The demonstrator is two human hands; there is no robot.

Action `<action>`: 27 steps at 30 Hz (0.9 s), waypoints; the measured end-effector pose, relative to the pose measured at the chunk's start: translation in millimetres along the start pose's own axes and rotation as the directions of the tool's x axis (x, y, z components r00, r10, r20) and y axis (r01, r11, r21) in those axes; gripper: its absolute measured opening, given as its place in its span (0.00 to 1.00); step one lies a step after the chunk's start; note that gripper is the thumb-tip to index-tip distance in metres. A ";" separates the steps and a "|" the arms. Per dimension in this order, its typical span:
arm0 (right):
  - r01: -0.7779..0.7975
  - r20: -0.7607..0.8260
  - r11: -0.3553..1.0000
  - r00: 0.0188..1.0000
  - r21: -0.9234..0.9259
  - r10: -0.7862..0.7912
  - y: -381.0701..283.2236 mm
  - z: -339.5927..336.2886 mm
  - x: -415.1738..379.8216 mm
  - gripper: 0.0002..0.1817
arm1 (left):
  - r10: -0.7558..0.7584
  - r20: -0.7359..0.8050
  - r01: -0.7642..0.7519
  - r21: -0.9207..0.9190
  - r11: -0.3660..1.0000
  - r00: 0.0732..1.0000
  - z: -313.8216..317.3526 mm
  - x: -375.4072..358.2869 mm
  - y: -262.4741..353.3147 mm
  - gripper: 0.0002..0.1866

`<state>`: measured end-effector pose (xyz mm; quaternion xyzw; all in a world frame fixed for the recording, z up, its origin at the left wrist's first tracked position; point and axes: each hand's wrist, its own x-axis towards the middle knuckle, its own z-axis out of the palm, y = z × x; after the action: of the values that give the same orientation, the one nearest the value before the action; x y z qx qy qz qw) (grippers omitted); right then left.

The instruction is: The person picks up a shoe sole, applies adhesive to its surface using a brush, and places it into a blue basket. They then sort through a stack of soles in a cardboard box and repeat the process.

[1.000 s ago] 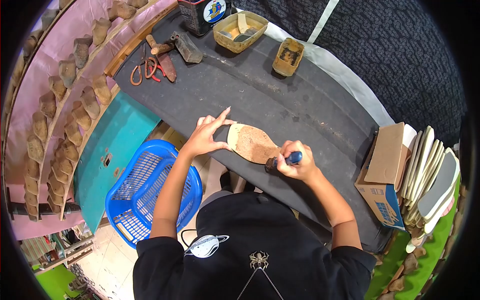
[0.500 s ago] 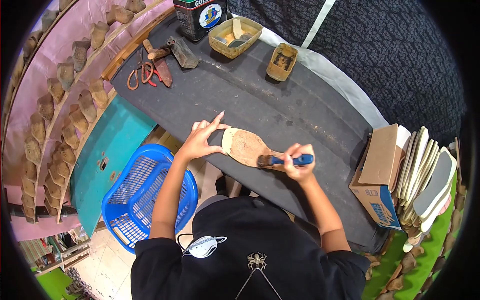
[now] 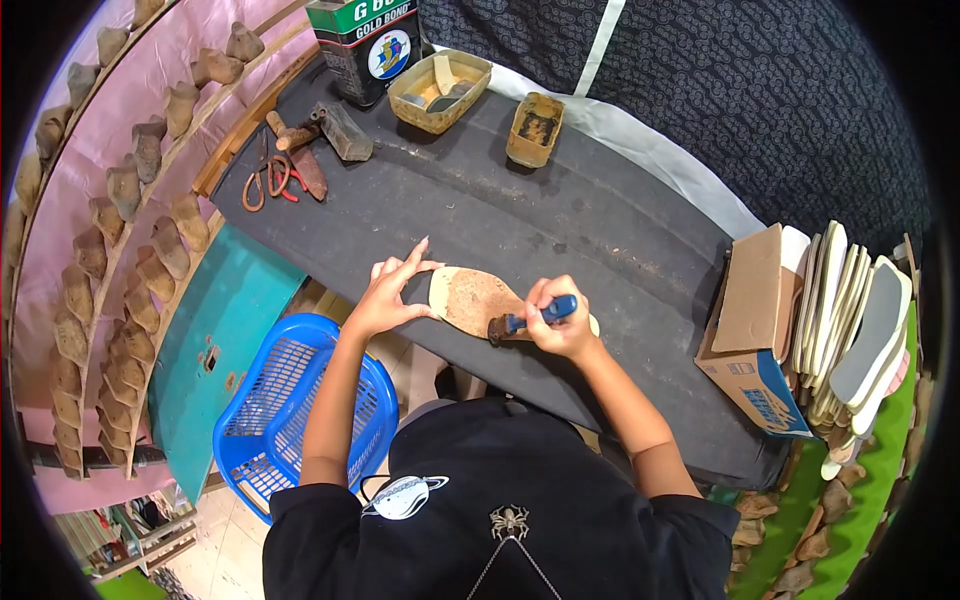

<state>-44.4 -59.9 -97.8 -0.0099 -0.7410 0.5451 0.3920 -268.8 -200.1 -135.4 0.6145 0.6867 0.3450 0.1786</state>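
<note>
A tan, sole-shaped piece (image 3: pixel 472 300) lies on the dark work table (image 3: pixel 400 215) close to its near edge. Thumb and fingers of my left hand (image 3: pixel 388 295) are spread at the piece's wide left end, touching or nearly touching its rim. My right hand (image 3: pixel 562 322) is wrapped round the blue handle of a brush (image 3: pixel 548 312), whose dark head rests on the middle of the piece. Part of the narrow right end is hidden under my right hand; its pale tip shows beyond.
Scissors (image 3: pixel 255 187), a hammer (image 3: pixel 290 133), a metal block (image 3: pixel 345 133), a can (image 3: pixel 368 60) and two tubs (image 3: pixel 440 115) (image 3: pixel 535 130) stand far back. Right: a cardboard box (image 3: pixel 745 300) beside pale soles (image 3: pixel 835 310). Below left: a blue basket (image 3: pixel 262 425).
The brush has moved left along the piece, and its handle is tilted up more. My right hand has shifted left with it. The whole view has shifted slightly.
</note>
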 end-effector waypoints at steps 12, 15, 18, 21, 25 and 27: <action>-0.157 -0.309 0.964 0.926 0.213 0.218 -1.4 -64.8 11.1 0.09 | 0.057 -0.059 -0.059 -0.033 0.998 0.997 -2.5 19.7 -11.9 0.54; 0.016 -0.514 0.937 0.839 0.350 0.178 12.5 -61.5 49.8 0.08 | -0.034 -0.067 0.025 -0.123 0.992 0.997 -7.5 29.7 -14.8 0.54; 0.122 -0.591 0.975 0.807 0.184 0.011 36.2 -60.0 85.7 0.07 | -0.016 -0.129 0.006 -0.076 0.997 0.992 -6.6 37.2 -21.6 0.55; 0.176 -0.528 0.984 0.835 -0.014 -0.156 63.7 -64.2 114.5 0.09 | -0.014 -0.140 0.011 -0.025 1.000 0.990 -4.9 39.5 -26.3 0.56; 0.083 -0.437 0.987 0.889 -0.135 -0.135 87.1 -70.0 137.8 0.08 | -0.068 -0.133 0.061 -0.053 0.997 0.989 -8.6 40.1 -20.7 0.55; 0.050 -0.421 0.986 0.900 -0.158 -0.113 93.2 -70.4 140.5 0.09 | -0.083 -0.147 0.073 -0.074 0.995 0.986 -8.8 39.9 -20.7 0.55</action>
<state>-138.5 96.3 -86.8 -0.1265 -0.6737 0.4582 0.5658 -296.8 -163.9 -136.5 0.5530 0.7096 0.4059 0.1607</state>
